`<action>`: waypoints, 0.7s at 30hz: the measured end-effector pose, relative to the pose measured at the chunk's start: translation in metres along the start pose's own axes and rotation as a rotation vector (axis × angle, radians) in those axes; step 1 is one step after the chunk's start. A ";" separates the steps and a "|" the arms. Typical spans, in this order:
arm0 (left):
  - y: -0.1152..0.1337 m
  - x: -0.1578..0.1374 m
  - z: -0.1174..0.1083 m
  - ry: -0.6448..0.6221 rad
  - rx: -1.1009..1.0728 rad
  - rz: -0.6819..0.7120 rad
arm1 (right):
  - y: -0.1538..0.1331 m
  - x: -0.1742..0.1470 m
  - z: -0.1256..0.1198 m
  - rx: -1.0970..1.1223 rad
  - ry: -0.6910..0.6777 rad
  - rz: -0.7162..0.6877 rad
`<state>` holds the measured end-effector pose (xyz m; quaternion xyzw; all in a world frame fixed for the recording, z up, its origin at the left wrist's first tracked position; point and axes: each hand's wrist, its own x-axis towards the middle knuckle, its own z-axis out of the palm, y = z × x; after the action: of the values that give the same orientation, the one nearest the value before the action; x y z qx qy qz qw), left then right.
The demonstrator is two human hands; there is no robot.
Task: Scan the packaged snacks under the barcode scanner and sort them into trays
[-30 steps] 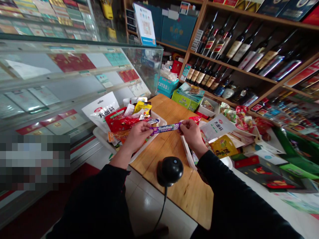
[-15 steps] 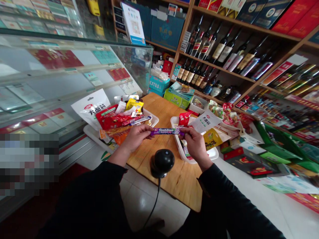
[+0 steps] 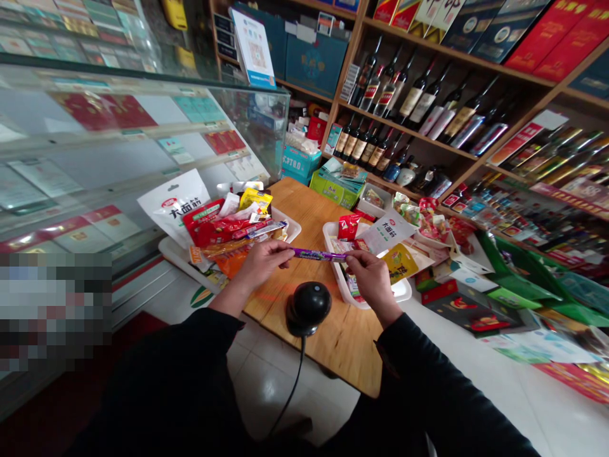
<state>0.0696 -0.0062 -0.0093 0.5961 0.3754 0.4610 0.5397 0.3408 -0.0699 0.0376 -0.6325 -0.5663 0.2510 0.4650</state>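
Above the scanner [image 3: 307, 308], left hand [image 3: 259, 261] and right hand [image 3: 372, 277] pinch a purple stick's [image 3: 318, 255] ends.

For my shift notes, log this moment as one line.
left hand: holds purple snack stick end | right hand: holds other end | stick: level above black barcode scanner | wooden table: two snack trays

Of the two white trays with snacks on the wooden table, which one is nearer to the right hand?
The right tray: the right hand is over its near edge, while the left tray lies beyond the left hand.
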 end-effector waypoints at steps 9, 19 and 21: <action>0.005 -0.003 -0.009 0.033 0.209 0.065 | 0.005 0.000 0.012 0.015 -0.058 0.062; 0.004 -0.004 -0.028 0.078 0.554 0.139 | 0.025 -0.002 0.038 0.032 -0.127 0.092; 0.005 -0.005 -0.032 0.064 0.621 0.159 | 0.027 -0.003 0.042 0.061 -0.150 0.104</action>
<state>0.0371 -0.0023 -0.0057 0.7449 0.4671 0.3836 0.2825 0.3177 -0.0579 -0.0056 -0.6261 -0.5582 0.3384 0.4266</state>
